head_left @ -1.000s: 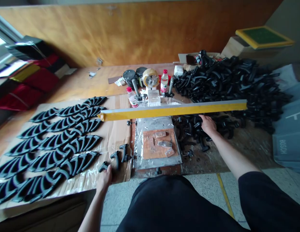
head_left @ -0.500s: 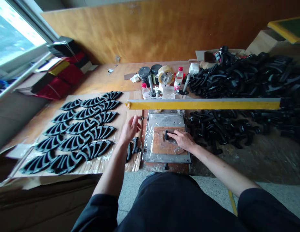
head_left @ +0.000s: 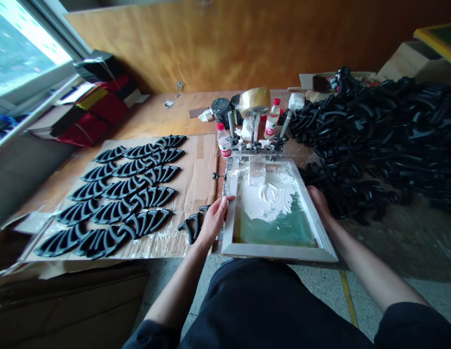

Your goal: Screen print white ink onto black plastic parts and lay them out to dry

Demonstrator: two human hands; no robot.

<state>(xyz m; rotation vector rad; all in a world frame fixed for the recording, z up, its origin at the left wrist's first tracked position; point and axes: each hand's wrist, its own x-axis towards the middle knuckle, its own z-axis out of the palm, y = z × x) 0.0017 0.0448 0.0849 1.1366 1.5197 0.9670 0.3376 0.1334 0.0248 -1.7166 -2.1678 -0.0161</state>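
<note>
A screen printing frame (head_left: 231, 228) with a pale rim lies lowered over the work plate, slightly askew. White paste (head_left: 271, 201) is smeared across the upper part of its green mesh. My left hand (head_left: 215, 218) grips the left rail, the thumb along its edge. At the right rail is my right hand (head_left: 319, 199), closed against the side with its fingertips hidden by the frame. A flat squeegee blade (head_left: 257, 169) hangs from the clamp bar (head_left: 254, 152) above the paste. Loose curved black parts (head_left: 192, 226) lie on the cardboard beside my left hand.
Rows of black curved parts (head_left: 116, 208) cover the cardboard sheet (head_left: 196, 184) on the left. A large heap of black parts (head_left: 371, 116) fills the right side. Two red-capped bottles (head_left: 224, 140), black tubs (head_left: 220, 110) and a tape roll (head_left: 254, 101) stand behind the frame.
The screen frame has swung down from its raised, edge-on position and covers the plate with the black part. Both hands have moved to its sides; my right hand has left that part.
</note>
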